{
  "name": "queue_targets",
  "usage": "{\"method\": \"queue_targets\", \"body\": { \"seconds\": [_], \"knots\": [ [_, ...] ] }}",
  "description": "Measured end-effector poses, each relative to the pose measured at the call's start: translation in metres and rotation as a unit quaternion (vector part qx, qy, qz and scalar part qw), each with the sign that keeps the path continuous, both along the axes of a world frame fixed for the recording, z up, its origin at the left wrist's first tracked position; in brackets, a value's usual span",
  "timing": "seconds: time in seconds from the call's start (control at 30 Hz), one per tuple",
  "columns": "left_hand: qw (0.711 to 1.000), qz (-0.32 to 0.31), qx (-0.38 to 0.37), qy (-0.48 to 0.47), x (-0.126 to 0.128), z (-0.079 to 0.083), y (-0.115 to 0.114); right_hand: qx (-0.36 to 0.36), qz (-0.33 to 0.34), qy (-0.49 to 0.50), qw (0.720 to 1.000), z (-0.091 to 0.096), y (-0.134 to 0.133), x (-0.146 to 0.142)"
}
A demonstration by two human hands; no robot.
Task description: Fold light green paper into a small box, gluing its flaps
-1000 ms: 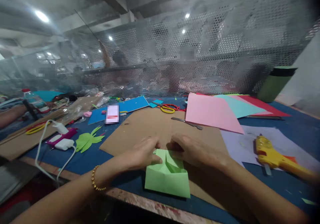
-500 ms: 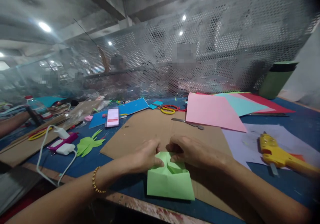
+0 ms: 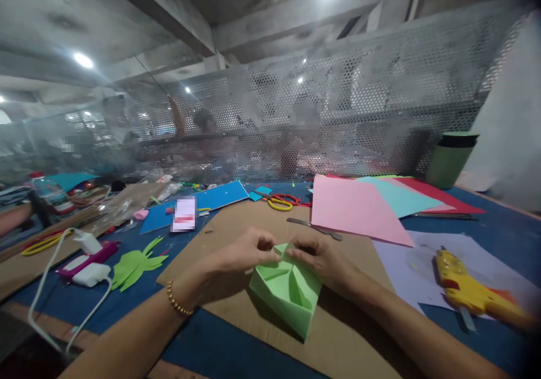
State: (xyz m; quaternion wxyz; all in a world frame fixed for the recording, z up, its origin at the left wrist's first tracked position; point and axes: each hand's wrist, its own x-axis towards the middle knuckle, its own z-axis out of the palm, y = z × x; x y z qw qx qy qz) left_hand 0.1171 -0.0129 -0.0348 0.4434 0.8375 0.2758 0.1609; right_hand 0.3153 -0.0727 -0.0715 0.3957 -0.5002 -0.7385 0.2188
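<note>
A folded light-green paper box point(image 3: 274, 294) is between my hands, its near corner pointing toward me and its inside showing. My left hand point(image 3: 249, 252) pinches the far left rim between thumb and fingers. On the far right rim, my right hand point(image 3: 315, 255) pinches the paper in the same way, its fingertips close to those of the left. Beneath the box lies a sheet of brown cardboard point(image 3: 236, 221). Past my right hand, a flat metal blade point(image 3: 315, 228) rests partly on that cardboard.
To the right lie a yellow glue gun point(image 3: 460, 283), lavender paper point(image 3: 393, 255) and pink paper point(image 3: 355, 210). Scissors point(image 3: 279, 201) lie at the back. Leftward are green paper leaves point(image 3: 137, 263) and a power strip point(image 3: 88, 262) with a white cable. A green cup point(image 3: 450, 162) stands far right.
The green paper has opened from a flatter folded shape into a box with raised walls, turned corner toward me. Both hands remain on its far edge. The view has tilted up slightly.
</note>
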Motion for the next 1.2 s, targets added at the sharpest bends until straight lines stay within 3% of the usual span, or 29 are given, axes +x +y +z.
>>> {"method": "queue_targets", "body": {
  "seconds": [0.23,0.47,0.57,0.67,0.83,0.9,1.07,1.2],
  "knots": [
    [0.967,0.033,-0.208,-0.14,-0.009,-0.021,-0.006,0.034,-0.043,-0.038,0.998,0.001,-0.002,-0.004],
    [0.97,0.03,-0.2,-0.136,-0.015,-0.016,-0.007,0.178,-0.01,-0.106,0.978,0.01,-0.011,-0.018],
    [0.976,0.035,-0.175,-0.121,-0.017,-0.013,-0.008,0.195,-0.003,-0.127,0.973,0.012,-0.014,-0.022],
    [0.988,0.038,-0.129,-0.074,-0.017,-0.01,-0.006,0.161,-0.001,-0.106,0.981,0.016,-0.017,-0.023],
    [0.997,0.004,-0.074,-0.033,-0.016,-0.007,-0.002,-0.024,-0.06,0.001,0.998,0.022,-0.02,-0.022],
    [0.997,-0.018,-0.07,-0.035,-0.016,-0.007,-0.003,-0.062,-0.067,0.027,0.995,0.022,-0.019,-0.021],
    [0.993,0.025,-0.107,-0.037,-0.017,-0.01,-0.005,-0.111,-0.047,0.061,0.991,0.022,-0.018,-0.018],
    [0.975,0.065,-0.189,-0.094,-0.017,-0.011,-0.008,-0.144,-0.012,0.102,0.984,0.027,-0.018,-0.014]
  ]
}}
